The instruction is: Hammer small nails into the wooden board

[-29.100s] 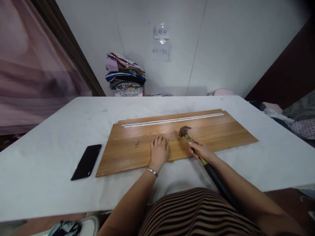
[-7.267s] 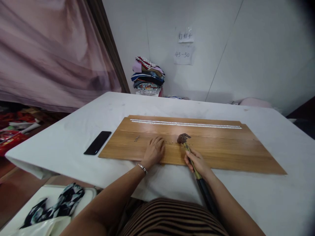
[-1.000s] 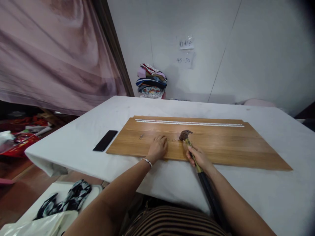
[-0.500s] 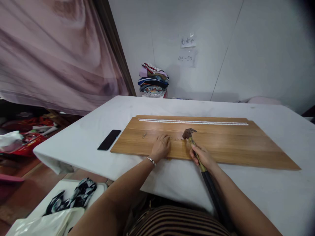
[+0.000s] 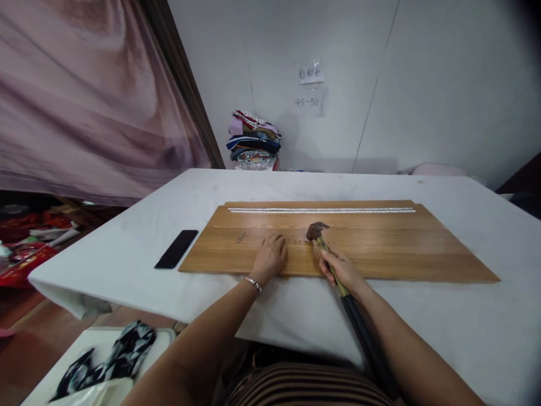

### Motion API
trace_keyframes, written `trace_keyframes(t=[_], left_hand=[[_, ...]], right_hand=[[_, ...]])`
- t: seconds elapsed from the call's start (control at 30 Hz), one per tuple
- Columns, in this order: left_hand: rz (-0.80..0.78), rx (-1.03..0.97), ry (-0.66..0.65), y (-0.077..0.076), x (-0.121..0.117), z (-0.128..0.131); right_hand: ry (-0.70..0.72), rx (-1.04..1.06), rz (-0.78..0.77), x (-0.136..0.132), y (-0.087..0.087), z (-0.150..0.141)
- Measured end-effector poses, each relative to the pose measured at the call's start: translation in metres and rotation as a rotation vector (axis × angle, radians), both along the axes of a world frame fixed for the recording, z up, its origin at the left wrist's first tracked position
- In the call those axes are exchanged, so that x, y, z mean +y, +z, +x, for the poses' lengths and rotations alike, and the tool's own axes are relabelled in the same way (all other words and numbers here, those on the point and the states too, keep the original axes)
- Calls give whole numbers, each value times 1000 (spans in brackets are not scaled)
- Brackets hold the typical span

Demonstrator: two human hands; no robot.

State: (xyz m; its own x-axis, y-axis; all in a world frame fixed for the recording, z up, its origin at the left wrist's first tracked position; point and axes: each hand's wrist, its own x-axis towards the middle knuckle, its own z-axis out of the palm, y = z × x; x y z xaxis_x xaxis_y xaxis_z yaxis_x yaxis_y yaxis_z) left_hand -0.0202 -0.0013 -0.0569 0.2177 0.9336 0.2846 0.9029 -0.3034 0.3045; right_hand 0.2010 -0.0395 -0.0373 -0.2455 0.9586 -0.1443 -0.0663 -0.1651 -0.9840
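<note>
My right hand (image 5: 341,270) is wrapped round the handle of a claw hammer (image 5: 343,290). The hammer's rusty head is low over a wooden board (image 5: 401,242), close to a row of small nails (image 5: 300,241); whether it touches one I cannot tell. My left hand (image 5: 270,258) lies palm down on the board at the left end of that row, its fingers stretched out over the wood. Left of it, a few loose nails (image 5: 240,237) lie in a small heap. The undersides of the left fingertips are hidden.
Two white measuring strips (image 5: 321,211) run along the board's far side. A black phone (image 5: 176,249) lies left of the board on the white-covered table (image 5: 143,225). Folded clothes (image 5: 256,141) are stacked by the wall. A patterned cloth (image 5: 131,347) lies on a stool at lower left.
The camera view has turned a little, so the whole scene sits slightly further left. Against the board, both hands and the hammer hold nearly the same place.
</note>
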Motion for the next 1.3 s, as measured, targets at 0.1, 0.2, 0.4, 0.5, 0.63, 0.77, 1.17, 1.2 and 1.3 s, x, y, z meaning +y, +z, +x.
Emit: trace_keyframes(t=[0.1, 0.2, 0.4, 0.5, 0.63, 0.77, 1.17, 1.2, 1.3], left_hand=[[2, -3, 5, -1, 0, 0], [11, 6, 2, -1, 0, 0], [10, -6, 3, 0, 0, 1], [6, -2, 4, 1, -1, 1], [15, 4, 5, 0, 0, 1], [18, 18, 8, 0, 0, 1], [27, 38, 1, 1, 0, 1], [28, 37, -3, 1, 0, 1], [24, 30, -2, 0, 0, 1]], right_hand=[[4, 6, -6, 0, -1, 2], [8, -5, -17, 0, -1, 2], [-6, -3, 13, 0, 1, 3], [-7, -2, 13, 0, 0, 3], [-5, -11, 14, 0, -2, 4], [-7, -15, 13, 0, 0, 4], [7, -43, 17, 0, 1, 4], [12, -43, 20, 0, 1, 4], [20, -38, 35, -1, 1, 5]])
